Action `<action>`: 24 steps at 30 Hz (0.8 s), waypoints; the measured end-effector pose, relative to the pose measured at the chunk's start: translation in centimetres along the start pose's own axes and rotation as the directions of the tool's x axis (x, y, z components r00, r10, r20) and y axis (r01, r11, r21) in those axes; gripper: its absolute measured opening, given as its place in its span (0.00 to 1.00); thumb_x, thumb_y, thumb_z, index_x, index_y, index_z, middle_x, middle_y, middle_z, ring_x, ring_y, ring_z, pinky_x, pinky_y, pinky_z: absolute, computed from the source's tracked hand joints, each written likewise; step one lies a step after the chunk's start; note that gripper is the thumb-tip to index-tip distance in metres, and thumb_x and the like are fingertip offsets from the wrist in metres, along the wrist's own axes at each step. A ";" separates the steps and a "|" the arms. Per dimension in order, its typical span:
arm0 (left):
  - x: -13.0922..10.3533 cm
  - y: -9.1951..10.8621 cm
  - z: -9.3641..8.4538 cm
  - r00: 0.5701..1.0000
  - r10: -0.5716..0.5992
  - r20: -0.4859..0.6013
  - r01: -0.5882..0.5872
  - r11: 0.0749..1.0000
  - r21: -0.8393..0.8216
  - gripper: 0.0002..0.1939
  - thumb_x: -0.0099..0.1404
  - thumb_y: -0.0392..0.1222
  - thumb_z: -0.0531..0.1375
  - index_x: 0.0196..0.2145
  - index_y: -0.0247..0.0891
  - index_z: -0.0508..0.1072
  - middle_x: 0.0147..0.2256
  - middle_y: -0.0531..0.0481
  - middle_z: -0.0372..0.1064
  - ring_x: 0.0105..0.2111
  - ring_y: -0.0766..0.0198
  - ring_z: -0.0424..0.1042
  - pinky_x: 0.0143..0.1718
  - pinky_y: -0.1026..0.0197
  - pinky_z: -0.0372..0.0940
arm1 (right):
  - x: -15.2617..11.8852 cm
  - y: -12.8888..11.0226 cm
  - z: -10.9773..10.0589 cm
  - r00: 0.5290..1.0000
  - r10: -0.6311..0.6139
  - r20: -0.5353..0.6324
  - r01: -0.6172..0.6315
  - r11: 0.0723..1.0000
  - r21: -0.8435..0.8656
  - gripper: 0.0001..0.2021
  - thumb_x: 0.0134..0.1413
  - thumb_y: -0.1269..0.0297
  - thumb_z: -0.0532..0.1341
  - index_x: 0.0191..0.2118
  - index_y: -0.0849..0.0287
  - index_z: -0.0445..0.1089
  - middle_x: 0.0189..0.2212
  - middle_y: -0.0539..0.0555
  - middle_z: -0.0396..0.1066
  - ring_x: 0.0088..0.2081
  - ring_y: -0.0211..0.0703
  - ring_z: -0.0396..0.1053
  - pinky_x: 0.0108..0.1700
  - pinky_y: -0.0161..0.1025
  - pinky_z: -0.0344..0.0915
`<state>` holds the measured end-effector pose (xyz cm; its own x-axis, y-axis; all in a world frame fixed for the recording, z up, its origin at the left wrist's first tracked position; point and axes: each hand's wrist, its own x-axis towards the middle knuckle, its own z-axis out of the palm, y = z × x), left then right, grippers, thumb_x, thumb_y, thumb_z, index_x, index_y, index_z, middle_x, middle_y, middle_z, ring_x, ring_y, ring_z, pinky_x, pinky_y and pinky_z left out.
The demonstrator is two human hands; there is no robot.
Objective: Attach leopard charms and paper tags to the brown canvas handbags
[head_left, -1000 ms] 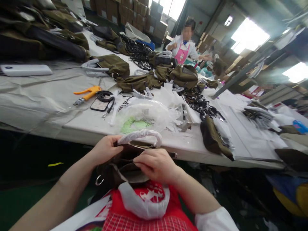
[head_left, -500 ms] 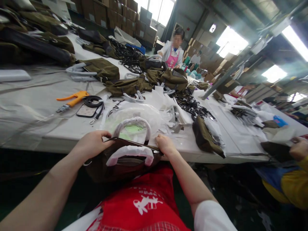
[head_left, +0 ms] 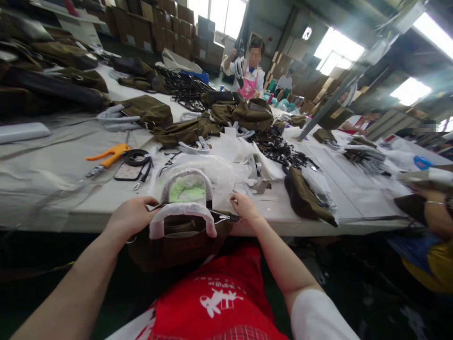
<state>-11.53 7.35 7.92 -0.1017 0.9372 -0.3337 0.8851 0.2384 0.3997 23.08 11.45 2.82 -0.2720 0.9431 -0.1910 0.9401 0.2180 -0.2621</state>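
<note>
A dark brown-olive handbag (head_left: 184, 245) is held against my red apron at the table's front edge. Its two handles (head_left: 184, 211) are wrapped in white padding, and its top zip (head_left: 221, 217) is at least partly open. My left hand (head_left: 136, 215) is closed on the bag's upper left edge, the fingertips partly hidden. At the zip's right end, my right hand (head_left: 244, 206) has its fingers curled together; whatever they pinch is hidden. Just beyond the bag lies clear plastic wrapping (head_left: 226, 172) with something pale green under it.
An orange-handled air gun (head_left: 108, 158), a phone (head_left: 128, 171) and a coiled black strap (head_left: 136, 157) lie left on the table (head_left: 81, 189). Olive bags (head_left: 145, 111) and black straps spread behind. Another bag (head_left: 306, 196) lies right. A co-worker (head_left: 249, 75) stands across; another person's arm (head_left: 439, 212) is far right.
The bag has shifted slightly left, and its zip gapes wider at the right end. My right hand's fingers have lifted a little. The co-worker opposite has raised an arm with padded handles.
</note>
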 end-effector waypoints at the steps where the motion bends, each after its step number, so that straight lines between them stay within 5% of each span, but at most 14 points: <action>1: 0.0 0.0 -0.2 1.000 0.011 -0.020 -0.011 1.000 0.001 0.25 0.50 0.56 0.60 0.42 0.38 0.78 0.39 0.38 0.77 0.36 0.47 0.75 0.31 0.57 0.63 | 0.0 0.2 -0.2 1.000 0.008 -0.012 -0.007 0.999 0.038 0.12 0.66 0.68 0.51 0.47 0.64 0.69 0.41 0.59 0.76 0.40 0.39 0.75 0.43 0.34 0.67; 5: 0.3 0.5 -0.9 0.998 0.060 -0.037 -0.059 0.998 0.039 0.26 0.49 0.54 0.61 0.42 0.37 0.77 0.41 0.37 0.77 0.38 0.46 0.75 0.32 0.58 0.63 | 0.2 1.0 -0.8 0.995 0.052 -0.087 -0.026 0.960 0.280 0.13 0.67 0.68 0.48 0.47 0.63 0.67 0.37 0.54 0.77 0.30 0.34 0.74 0.34 0.30 0.67; 9: 0.3 1.4 -0.5 0.992 0.127 0.028 -0.128 0.990 0.066 0.21 0.50 0.53 0.60 0.39 0.39 0.78 0.39 0.40 0.77 0.39 0.46 0.75 0.33 0.59 0.62 | 0.0 1.0 -1.6 0.987 0.102 -0.124 -0.063 0.956 0.286 0.07 0.59 0.67 0.58 0.39 0.61 0.72 0.35 0.55 0.76 0.36 0.41 0.74 0.43 0.37 0.67; 12: -0.5 1.9 0.1 0.988 0.142 0.057 -0.144 0.989 0.031 0.21 0.51 0.56 0.60 0.38 0.41 0.78 0.38 0.42 0.78 0.39 0.47 0.75 0.33 0.60 0.62 | -1.5 -0.7 -3.0 0.971 0.128 -0.202 -0.073 0.962 0.262 0.11 0.55 0.69 0.61 0.44 0.62 0.73 0.43 0.60 0.75 0.41 0.44 0.72 0.50 0.41 0.64; 15: -2.0 2.6 0.4 0.978 0.166 0.129 -0.166 0.986 -0.014 0.22 0.53 0.59 0.59 0.38 0.42 0.78 0.37 0.45 0.79 0.38 0.49 0.76 0.33 0.61 0.63 | -4.3 -3.9 -4.9 0.938 0.091 -0.334 0.054 0.915 0.400 0.12 0.60 0.62 0.57 0.44 0.61 0.73 0.42 0.59 0.75 0.40 0.43 0.71 0.48 0.40 0.66; 16: -2.6 2.9 0.4 0.973 0.182 0.143 -0.182 0.983 -0.015 0.22 0.55 0.60 0.58 0.37 0.42 0.79 0.36 0.44 0.79 0.37 0.49 0.76 0.33 0.61 0.63 | -5.2 -5.1 -5.3 0.954 0.037 -0.296 0.112 0.875 0.471 0.13 0.62 0.60 0.55 0.42 0.60 0.74 0.39 0.57 0.76 0.39 0.43 0.72 0.46 0.39 0.67; 18: -4.0 3.5 0.6 0.956 0.237 0.172 -0.232 0.971 -0.049 0.21 0.58 0.58 0.56 0.36 0.41 0.79 0.35 0.44 0.79 0.37 0.49 0.76 0.35 0.60 0.63 | -6.6 -6.9 -5.5 0.990 -0.139 -0.037 0.133 0.783 0.608 0.15 0.64 0.60 0.53 0.39 0.59 0.75 0.35 0.54 0.77 0.38 0.41 0.73 0.43 0.36 0.68; 21: -6.0 4.7 1.3 0.909 0.355 0.219 -0.291 0.916 -0.276 0.20 0.61 0.57 0.56 0.36 0.41 0.80 0.36 0.48 0.80 0.39 0.51 0.76 0.37 0.61 0.65 | -7.1 -8.1 -3.9 0.858 -0.264 0.440 -0.047 0.813 0.580 0.13 0.62 0.64 0.54 0.39 0.60 0.76 0.29 0.52 0.77 0.31 0.39 0.74 0.35 0.34 0.69; 22: -6.6 5.1 1.6 0.897 0.380 0.225 -0.280 0.883 -0.375 0.20 0.61 0.57 0.56 0.36 0.41 0.80 0.36 0.49 0.80 0.39 0.51 0.76 0.37 0.62 0.66 | -7.1 -8.1 -3.0 0.828 -0.233 0.511 -0.066 0.863 0.501 0.11 0.60 0.64 0.56 0.38 0.61 0.75 0.28 0.52 0.77 0.29 0.40 0.73 0.33 0.34 0.69; 24: -7.6 5.8 2.4 0.892 0.392 0.226 -0.229 0.821 -0.523 0.21 0.62 0.58 0.56 0.36 0.39 0.80 0.35 0.51 0.80 0.39 0.51 0.76 0.37 0.62 0.67 | -6.8 -8.0 -1.1 0.857 -0.150 0.493 -0.041 0.934 0.355 0.08 0.56 0.65 0.61 0.37 0.61 0.75 0.26 0.52 0.76 0.26 0.40 0.72 0.30 0.33 0.67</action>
<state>-4.51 1.02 10.79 0.3588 0.8718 -0.3335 0.5123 0.1148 0.8511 17.60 3.61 7.30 -0.4754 0.6522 -0.5904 0.8161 0.0762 -0.5729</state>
